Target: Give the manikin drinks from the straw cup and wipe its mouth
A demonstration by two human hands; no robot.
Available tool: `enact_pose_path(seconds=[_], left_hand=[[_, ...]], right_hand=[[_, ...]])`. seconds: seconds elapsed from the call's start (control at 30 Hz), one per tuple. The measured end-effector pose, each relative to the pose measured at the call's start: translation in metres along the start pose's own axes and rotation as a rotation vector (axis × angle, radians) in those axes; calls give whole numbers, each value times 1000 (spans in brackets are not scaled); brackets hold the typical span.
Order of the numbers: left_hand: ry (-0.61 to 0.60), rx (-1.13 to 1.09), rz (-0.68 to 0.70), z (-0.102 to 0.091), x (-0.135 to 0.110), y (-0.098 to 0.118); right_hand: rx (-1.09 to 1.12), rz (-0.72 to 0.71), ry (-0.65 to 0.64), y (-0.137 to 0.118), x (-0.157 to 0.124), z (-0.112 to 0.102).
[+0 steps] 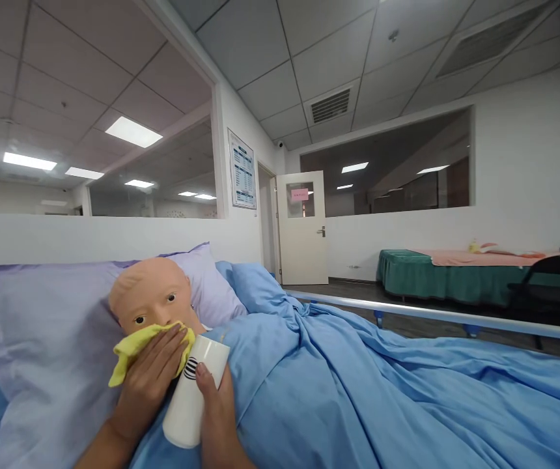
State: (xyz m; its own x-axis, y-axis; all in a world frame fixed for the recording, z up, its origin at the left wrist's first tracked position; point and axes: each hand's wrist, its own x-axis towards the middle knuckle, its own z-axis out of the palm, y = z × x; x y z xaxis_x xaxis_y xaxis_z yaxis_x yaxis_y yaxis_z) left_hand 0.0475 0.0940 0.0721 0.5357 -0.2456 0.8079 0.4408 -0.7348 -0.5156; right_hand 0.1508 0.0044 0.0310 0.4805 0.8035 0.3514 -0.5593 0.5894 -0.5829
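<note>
A manikin's head (150, 293) lies on the pillow, its eyes open and its lower face covered. Over its mouth lies a yellow cloth (131, 348), pressed there by my left hand (150, 374) with the fingers together across it. Beside the chin, my right hand (216, 397) grips a white cylindrical cup (185, 407) with a round black striped mark. The cup leans, its upper end to the right near the manikin's neck. My thumb shows on the cup's near side; the other right fingers are hidden behind it. What the cup contains cannot be seen.
A lavender pillow (50, 319) supports the head, and a blue quilt (309, 391) covers the body. A bed rail (426, 314) runs along the far side. Beyond stand an open door (302, 247), a green-draped bed (402, 277) and a dark chair (553, 280).
</note>
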Motion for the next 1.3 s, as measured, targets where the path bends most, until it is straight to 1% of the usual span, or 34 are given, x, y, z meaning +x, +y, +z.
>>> enact_pose_path(seconds=[0.07,0.17,0.23,0.27,0.33,0.4,0.47,0.53,0.57,0.6,0.67,0.73,0.8,0.9,1.0,1.07,1.1,1.17,1.23,1.3], left_hand=[[-42,0,5,4,-20,3],[-71,-26,-18,1,-48,5],[-85,-36,-27,-6,-59,5],[-95,-46,-40,-10,-60,5],[-107,-81,-92,-20,-52,5],[-53,-111,-173,-31,-31,5],[87,-112,-268,-39,-4,5],[208,-115,-334,-40,22,4],[232,-122,-328,-38,32,4],[212,-122,-292,-34,39,4],[115,-84,-148,-24,44,3],[14,-16,-4,-15,38,4],[-25,31,58,-9,25,5],[-62,43,57,-8,-4,7],[-84,47,18,-16,-34,7],[-105,19,-44,-25,-45,5],[-111,-12,-82,-31,-45,4],[-83,-87,-158,-41,-32,4],[40,-132,-237,-48,-6,5],[160,-135,-282,-48,24,5]], right_hand=[[-16,11,12,1,0,0],[-46,46,41,2,0,-3],[-59,71,52,3,0,-4],[-64,76,48,2,0,-4],[-75,72,27,2,0,-4],[-98,52,15,2,0,-5],[-130,40,26,1,0,-5],[-149,49,36,0,0,-5],[-147,53,34,0,1,-5],[-141,53,30,0,1,-5],[-118,22,27,0,1,-4],[-96,-8,32,0,1,-3],[-80,-4,24,0,1,-2],[-77,23,14,1,1,-2],[-123,47,50,3,1,-4],[-155,63,70,2,1,-5],[-162,69,68,1,0,-5],[-161,84,41,-2,-1,-4],[-161,88,20,-6,-3,-2],[-162,73,15,-8,-4,-1]])
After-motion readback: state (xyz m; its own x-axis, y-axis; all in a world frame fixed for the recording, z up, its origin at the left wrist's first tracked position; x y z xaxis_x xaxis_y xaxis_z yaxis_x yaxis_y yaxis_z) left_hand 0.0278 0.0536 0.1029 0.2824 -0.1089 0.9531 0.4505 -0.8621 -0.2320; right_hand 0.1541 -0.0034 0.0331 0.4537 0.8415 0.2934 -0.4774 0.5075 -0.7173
